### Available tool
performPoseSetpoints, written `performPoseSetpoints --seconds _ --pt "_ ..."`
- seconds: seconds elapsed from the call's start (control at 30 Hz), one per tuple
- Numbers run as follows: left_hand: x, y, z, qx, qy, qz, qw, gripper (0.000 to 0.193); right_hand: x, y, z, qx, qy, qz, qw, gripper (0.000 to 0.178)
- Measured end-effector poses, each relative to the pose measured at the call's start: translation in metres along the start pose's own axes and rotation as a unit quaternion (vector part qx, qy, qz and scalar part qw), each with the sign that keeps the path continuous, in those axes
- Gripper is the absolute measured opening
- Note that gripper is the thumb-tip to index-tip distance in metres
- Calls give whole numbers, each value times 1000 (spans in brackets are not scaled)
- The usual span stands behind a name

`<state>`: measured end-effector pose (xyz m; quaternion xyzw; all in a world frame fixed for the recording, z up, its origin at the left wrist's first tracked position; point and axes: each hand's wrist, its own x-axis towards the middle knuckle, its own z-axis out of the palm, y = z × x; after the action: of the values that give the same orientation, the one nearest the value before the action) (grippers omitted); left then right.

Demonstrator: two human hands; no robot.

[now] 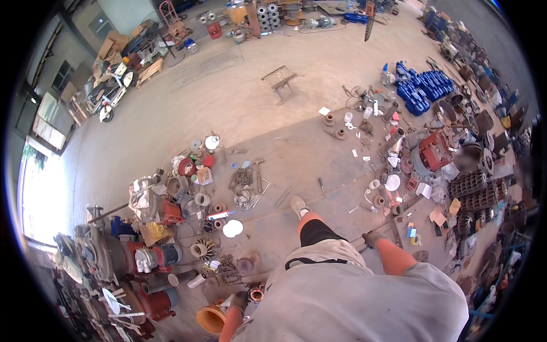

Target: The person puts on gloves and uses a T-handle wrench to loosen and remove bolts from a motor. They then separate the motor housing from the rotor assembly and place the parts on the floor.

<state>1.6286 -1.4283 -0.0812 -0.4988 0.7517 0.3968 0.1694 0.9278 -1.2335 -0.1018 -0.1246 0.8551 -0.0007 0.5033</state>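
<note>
My left hand (239, 300), in a dark glove, hangs low at my left side. It is beside a yellow-orange ring-shaped housing (212, 318) and a smaller round part with a copper-coloured rim (256, 294). Its fingers are too small and shaded to show whether they grip anything. Out to my right is my right hand (372, 238), also gloved, above the floor near a long dark metal bar (396, 231). How its fingers lie cannot be made out. A screwdriver (321, 185) lies on the floor ahead of my shoe (298, 206).
Motors and pumps (159, 256) crowd the left, near a hammer (258, 171), chain (241, 178) and sealant tube (221, 215). At right stand a red motor (436, 151), blue castings (424, 88) and loose parts. A small metal stand (280, 80) and white scooter (117, 91) are farther off.
</note>
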Motion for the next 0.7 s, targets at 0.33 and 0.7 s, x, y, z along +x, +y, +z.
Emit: performPoseSetpoints --seconds 0.33,0.7 --pt "136 43 -53 -38 -103 -147 983 25 133 -46 -45 77 -83 71 991 44" --pt "347 368 -397 -119 210 12 970 43 247 -172 -232 366 -1 19 930 39"
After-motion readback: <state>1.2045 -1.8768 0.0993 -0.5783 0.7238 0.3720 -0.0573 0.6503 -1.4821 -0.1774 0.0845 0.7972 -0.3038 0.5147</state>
